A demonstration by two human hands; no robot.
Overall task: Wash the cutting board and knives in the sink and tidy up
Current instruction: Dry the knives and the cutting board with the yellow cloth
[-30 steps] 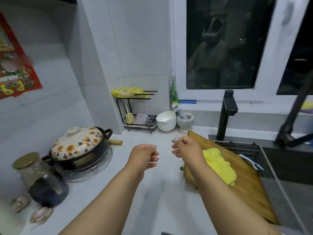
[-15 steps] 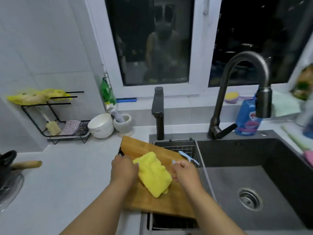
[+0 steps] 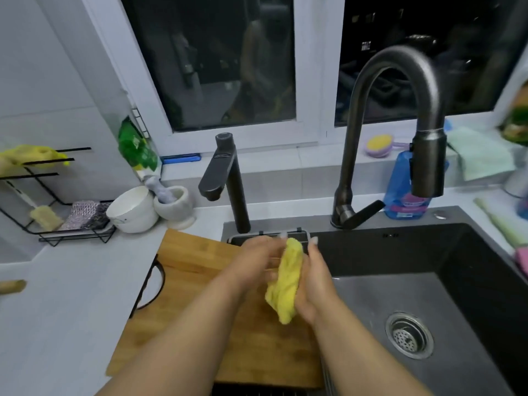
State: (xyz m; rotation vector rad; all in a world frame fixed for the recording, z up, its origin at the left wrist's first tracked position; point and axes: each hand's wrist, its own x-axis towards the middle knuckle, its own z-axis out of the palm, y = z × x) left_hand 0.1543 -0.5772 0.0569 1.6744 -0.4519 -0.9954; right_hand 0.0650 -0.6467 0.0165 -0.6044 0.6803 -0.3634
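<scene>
A wooden cutting board [image 3: 200, 261] lies across the left edge of the dark sink [image 3: 428, 281], partly over a drain rack. Both my hands are above the board and hold a yellow cloth [image 3: 285, 284] between them. My left hand [image 3: 254, 264] grips the cloth from the left. My right hand [image 3: 314, 281] grips it from the right, fingers up. The cloth hangs bunched and lifted off the board. No knife is clearly visible; a dark curved handle [image 3: 154, 284] shows at the board's left edge.
A tall gooseneck faucet [image 3: 400, 124] and a smaller black tap [image 3: 228, 184] stand behind the sink. A white bowl [image 3: 133, 208], a mortar [image 3: 175, 205] and a wire rack [image 3: 51, 212] sit back left. A blue soap bottle [image 3: 400, 190] stands at the back right.
The view swung from the left counter to the sink. My hands came down on the yellow cloth lying on the board, then gathered it and lifted it between them.
</scene>
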